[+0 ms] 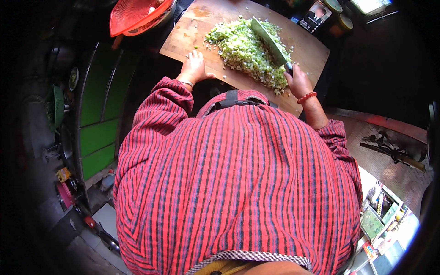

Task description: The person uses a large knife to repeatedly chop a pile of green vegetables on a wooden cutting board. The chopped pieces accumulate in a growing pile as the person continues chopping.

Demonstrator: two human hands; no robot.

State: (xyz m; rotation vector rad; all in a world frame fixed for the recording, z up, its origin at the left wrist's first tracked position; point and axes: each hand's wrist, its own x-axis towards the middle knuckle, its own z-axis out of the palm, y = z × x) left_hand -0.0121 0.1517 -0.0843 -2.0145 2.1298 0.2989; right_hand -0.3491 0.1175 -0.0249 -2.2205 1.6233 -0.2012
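Observation:
A wooden cutting board lies before me, bearing a spread heap of finely chopped pale green vegetable. My right hand grips the dark handle of a broad-bladed cleaver. The blade slants up and left across the right part of the heap, and chopped bits lie on both sides of it. At the board's near left edge rests my left hand, holding nothing, its fingers on the board and its thumb spread to the right along the edge.
Left of the board, a red plastic colander sits over a bowl. Beyond the board's right far corner are a phone with a lit screen and lidded jars. Green cabinet doors stand to the left; a cluttered white surface is at lower right.

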